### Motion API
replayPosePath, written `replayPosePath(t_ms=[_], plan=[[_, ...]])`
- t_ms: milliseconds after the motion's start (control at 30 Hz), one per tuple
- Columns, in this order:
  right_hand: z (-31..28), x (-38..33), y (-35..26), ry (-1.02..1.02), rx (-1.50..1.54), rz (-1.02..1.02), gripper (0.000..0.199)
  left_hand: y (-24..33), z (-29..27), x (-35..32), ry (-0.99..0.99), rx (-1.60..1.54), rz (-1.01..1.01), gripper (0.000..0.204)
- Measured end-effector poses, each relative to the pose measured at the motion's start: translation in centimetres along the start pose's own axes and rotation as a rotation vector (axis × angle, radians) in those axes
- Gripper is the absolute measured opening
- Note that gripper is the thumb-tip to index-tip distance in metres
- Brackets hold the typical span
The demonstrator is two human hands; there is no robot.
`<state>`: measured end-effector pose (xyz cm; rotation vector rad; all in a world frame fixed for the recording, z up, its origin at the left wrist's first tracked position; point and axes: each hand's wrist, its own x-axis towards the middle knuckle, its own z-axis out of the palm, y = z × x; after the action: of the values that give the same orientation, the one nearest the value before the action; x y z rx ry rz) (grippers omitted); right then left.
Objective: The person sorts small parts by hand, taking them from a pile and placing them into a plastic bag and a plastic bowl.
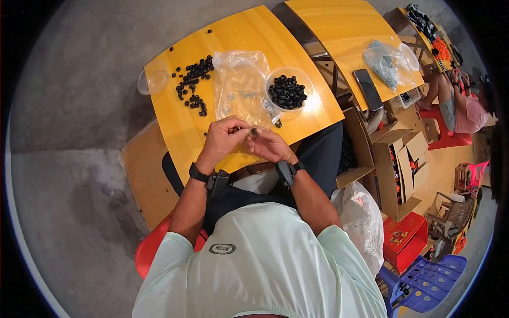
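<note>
At the left edge of one yellow wood-grain table (254, 29), one clear, round plastic lid or dish (157, 80) is seen. Next, small, round black pieces with holes (193, 77) are scattered, too many and too overlapped to be counted; two are set apart near the far edge. One crumpled, transparent plastic bag (238, 79) is laid beside them. Below it, the left hand (225, 137) is pinched at thumb and forefinger; whether anything is held there cannot be told. Just beside those fingertips, one small, dark, cylindrical piece (254, 132) is gripped in the nearly closed fingers of the right hand (271, 144). Farther right, one clear, round plastic tub (309, 79) is heaped with uncounted black pieces.
</note>
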<state>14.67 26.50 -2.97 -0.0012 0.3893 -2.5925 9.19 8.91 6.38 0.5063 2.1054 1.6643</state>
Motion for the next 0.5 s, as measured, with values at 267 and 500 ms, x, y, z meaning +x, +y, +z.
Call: replayPosePath(t_ms=[267,500], plan=[[-0.4,0.3,0.3,0.043,-0.011,-0.011,0.023,2.4,1.0,-0.1,-0.007,0.279,0.159,0.009],[-0.5,0.3,0.4,0.052,-0.025,-0.006,0.023,2.3,1.5,0.0,0.039,0.474,0.314,0.012]])
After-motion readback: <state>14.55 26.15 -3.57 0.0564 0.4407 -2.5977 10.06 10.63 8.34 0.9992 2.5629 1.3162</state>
